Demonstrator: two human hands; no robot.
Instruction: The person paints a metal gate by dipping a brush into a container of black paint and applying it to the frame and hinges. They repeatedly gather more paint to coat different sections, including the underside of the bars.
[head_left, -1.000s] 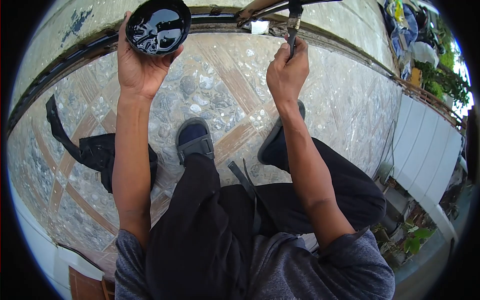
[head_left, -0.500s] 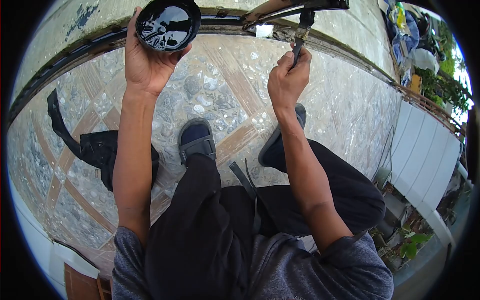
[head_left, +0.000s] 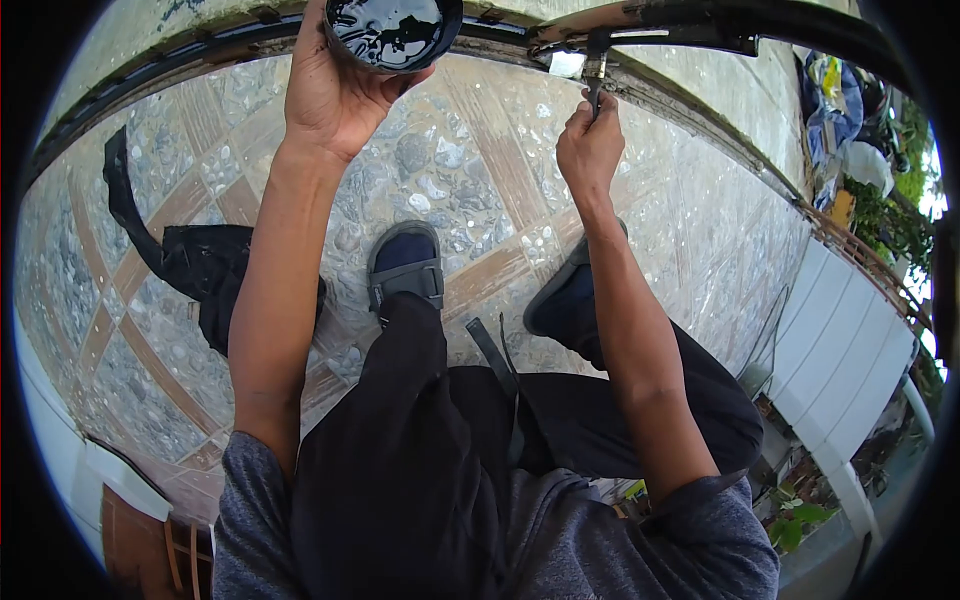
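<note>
Rightward in the view goes the bowl (head_left: pixel 392 30), and more of the dark metal bar (head_left: pixel 700 18) now shows at the top than a half-second ago. Both forearms reach forward, well apart. Up at the upper left, the left hand (head_left: pixel 340 105) cups the bowl of glossy black liquid, palm up, fingers clamped around its side. Across from it, the right hand (head_left: pixel 590 140) has its fingers closed on the brush (head_left: pixel 597 75), bristles up at the bar's underside; contact is hard to tell. The brush stands more upright than before. Below lies a stone-patterned floor (head_left: pixel 690 220) with brown bands, a black cloth (head_left: pixel 212 270) crumpled at left, sandalled feet between the arms, and white panels (head_left: pixel 840 340) and greenery at right.
</note>
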